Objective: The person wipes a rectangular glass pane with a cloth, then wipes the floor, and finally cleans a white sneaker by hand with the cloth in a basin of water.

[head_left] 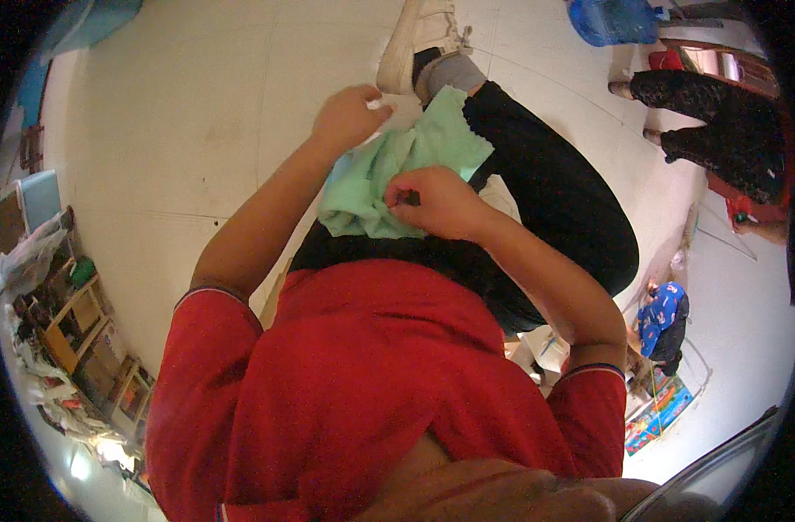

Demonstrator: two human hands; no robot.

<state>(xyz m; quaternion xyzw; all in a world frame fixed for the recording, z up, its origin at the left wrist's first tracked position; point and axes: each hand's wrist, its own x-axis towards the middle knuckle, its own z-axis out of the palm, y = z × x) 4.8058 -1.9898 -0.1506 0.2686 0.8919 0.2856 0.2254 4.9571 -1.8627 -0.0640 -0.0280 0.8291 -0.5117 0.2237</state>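
Observation:
A crumpled mint-green cloth (397,176) lies over my lap, against the black trousers (547,169). My left hand (351,117) hovers at the cloth's upper left edge, its thumb and fingers parted with nothing visible between them. Over the middle of the cloth is my right hand (440,202), with thumb and index finger curled towards each other around a dark gap. Whether those fingers pinch any fabric cannot be made out. Beyond the cloth, one foot in a cream shoe (397,52) rests on the floor.
Pale floor (162,130) spreads ahead and to the left. Wooden shelving (77,320) with mixed items lines the left side. At upper right are a blue water jug (613,23) and a person in dark patterned trousers (710,111). Someone in a blue patterned garment (661,316) is lower right.

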